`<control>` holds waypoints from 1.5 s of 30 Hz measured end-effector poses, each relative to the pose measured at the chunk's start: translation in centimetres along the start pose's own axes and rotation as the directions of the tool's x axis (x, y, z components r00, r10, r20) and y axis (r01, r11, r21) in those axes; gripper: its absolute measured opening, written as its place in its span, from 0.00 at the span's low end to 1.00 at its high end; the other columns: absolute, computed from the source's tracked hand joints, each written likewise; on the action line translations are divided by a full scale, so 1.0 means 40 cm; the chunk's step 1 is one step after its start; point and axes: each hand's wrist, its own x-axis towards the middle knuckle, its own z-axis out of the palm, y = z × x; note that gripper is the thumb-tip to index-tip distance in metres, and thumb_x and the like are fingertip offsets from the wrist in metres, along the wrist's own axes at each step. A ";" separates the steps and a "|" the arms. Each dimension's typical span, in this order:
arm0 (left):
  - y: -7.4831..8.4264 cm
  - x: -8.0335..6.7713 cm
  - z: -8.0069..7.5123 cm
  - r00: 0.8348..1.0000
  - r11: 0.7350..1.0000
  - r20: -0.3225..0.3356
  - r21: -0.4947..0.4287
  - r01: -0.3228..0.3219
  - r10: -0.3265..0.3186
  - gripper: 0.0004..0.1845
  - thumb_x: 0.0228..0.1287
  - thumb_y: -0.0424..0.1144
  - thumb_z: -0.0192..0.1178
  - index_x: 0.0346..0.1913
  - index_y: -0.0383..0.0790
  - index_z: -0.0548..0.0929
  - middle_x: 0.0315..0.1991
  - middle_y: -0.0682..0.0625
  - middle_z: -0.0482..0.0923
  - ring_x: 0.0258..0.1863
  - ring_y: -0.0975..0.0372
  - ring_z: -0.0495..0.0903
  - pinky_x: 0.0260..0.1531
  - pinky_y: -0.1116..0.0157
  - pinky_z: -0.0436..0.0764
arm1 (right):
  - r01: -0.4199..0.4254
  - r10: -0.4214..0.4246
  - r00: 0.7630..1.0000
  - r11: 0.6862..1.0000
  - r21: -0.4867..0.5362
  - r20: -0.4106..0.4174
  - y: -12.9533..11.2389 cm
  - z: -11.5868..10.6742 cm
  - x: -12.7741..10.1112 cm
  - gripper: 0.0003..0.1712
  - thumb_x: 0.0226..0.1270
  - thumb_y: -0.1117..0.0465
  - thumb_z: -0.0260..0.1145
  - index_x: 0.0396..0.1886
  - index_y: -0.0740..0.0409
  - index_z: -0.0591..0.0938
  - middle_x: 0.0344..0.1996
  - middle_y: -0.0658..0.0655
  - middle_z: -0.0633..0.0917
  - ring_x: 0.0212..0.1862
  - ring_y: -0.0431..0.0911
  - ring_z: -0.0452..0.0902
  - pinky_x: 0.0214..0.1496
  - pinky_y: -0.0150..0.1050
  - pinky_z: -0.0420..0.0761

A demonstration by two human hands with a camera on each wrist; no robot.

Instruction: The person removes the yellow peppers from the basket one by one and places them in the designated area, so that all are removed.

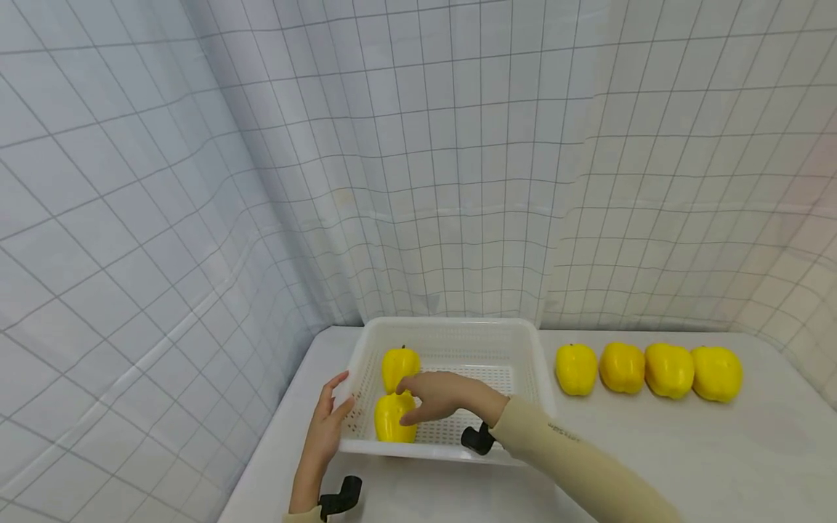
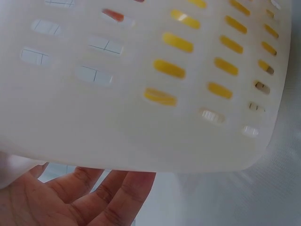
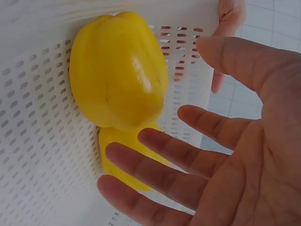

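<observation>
A white perforated plastic basket point(image 1: 445, 454) sits on the table with two yellow bell peppers inside, along its left side. The rear pepper point(image 1: 399, 367) stands stem up; the front pepper point(image 1: 392, 421) is close to the near wall. My left hand point(image 1: 325, 425) holds the basket's left rim, thumb over the edge and fingers outside. In the left wrist view, its fingers point(image 2: 124, 195) show beyond the basket's rim. Above the two peppers, my right hand point(image 1: 438, 396) hovers with spread fingers and an empty palm. The right wrist view shows a gap between the fingers point(image 3: 160, 181) and the nearer pepper point(image 3: 117, 70).
Several more yellow bell peppers point(image 1: 623, 368) stand in a row on the white table point(image 1: 654, 457), right of the basket. A white checked curtain point(image 1: 458, 181) hangs behind the table and along the left side.
</observation>
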 end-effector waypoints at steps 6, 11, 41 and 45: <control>0.004 -0.003 0.003 1.000 1.000 0.012 -0.005 0.006 -0.006 0.26 0.73 0.39 0.49 0.71 0.47 0.60 0.64 0.37 0.64 0.53 0.48 0.70 0.51 0.49 0.69 | -0.033 0.033 0.998 0.999 0.008 0.046 -0.003 0.002 0.022 0.32 0.61 0.45 0.67 0.62 0.52 0.74 0.56 0.52 0.78 0.57 0.45 0.71 0.59 0.42 0.68; 0.003 -0.006 0.002 1.000 1.000 0.015 -0.017 -0.003 0.003 0.26 0.72 0.37 0.49 0.71 0.46 0.60 0.64 0.37 0.65 0.52 0.49 0.71 0.50 0.51 0.70 | -0.046 0.045 0.997 0.999 0.022 0.064 -0.002 0.008 0.041 0.32 0.61 0.45 0.66 0.62 0.54 0.73 0.55 0.54 0.78 0.57 0.45 0.71 0.60 0.41 0.68; -0.005 0.000 0.001 0.999 0.999 0.005 -0.012 -0.044 0.044 0.25 0.72 0.36 0.48 0.70 0.45 0.62 0.66 0.37 0.62 0.56 0.44 0.67 0.51 0.49 0.69 | -0.263 0.225 0.960 0.928 0.263 0.168 -0.003 0.074 0.118 0.40 0.58 0.43 0.68 0.65 0.56 0.67 0.39 0.53 0.76 0.32 0.48 0.75 0.33 0.44 0.80; -0.005 -0.001 0.000 0.999 0.999 -0.004 -0.008 -0.041 0.041 0.24 0.72 0.36 0.48 0.69 0.45 0.63 0.67 0.38 0.59 0.59 0.43 0.64 0.54 0.45 0.65 | -0.278 0.249 0.959 0.922 0.271 0.138 -0.007 0.080 0.122 0.37 0.56 0.43 0.70 0.61 0.54 0.70 0.36 0.52 0.76 0.31 0.48 0.75 0.32 0.43 0.79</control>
